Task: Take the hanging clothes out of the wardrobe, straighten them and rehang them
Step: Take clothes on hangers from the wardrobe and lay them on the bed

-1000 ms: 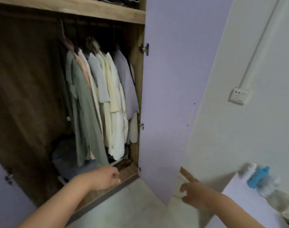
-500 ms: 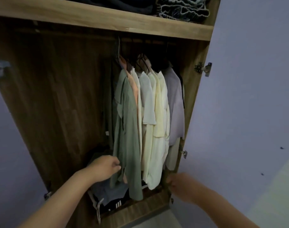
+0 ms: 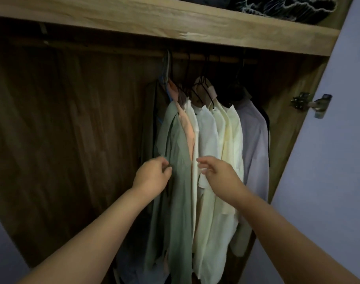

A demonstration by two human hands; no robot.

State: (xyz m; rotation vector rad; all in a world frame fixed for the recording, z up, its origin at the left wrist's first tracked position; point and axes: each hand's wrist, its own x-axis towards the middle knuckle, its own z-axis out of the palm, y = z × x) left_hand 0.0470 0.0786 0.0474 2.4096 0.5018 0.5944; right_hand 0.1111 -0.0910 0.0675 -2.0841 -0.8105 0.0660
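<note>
Several shirts hang close together on dark hangers [image 3: 203, 87] from the wardrobe rail [image 3: 218, 58]. From left to right they are a sage green shirt [image 3: 179, 144], a peach one [image 3: 188, 128], a white one [image 3: 207, 130], cream ones [image 3: 232, 130] and a lilac one [image 3: 255, 140]. My left hand [image 3: 152, 175] is raised at the green shirt's front edge with curled fingers touching the cloth; a pinch is not clear. My right hand [image 3: 214, 171] hovers in front of the white and cream shirts, fingers loosely bent, holding nothing.
A wooden shelf [image 3: 175, 23] runs above the rail with folded dark clothes [image 3: 287, 7] on it. The wardrobe's bare dark wood interior [image 3: 72, 130] lies to the left. The open door [image 3: 339, 160] with its hinge [image 3: 310, 103] stands at right. Dark items [image 3: 129, 269] lie at the bottom.
Both hands have risen from low near the wardrobe floor to mid-height in front of the shirts. The view has turned from the wall to face the wardrobe closely.
</note>
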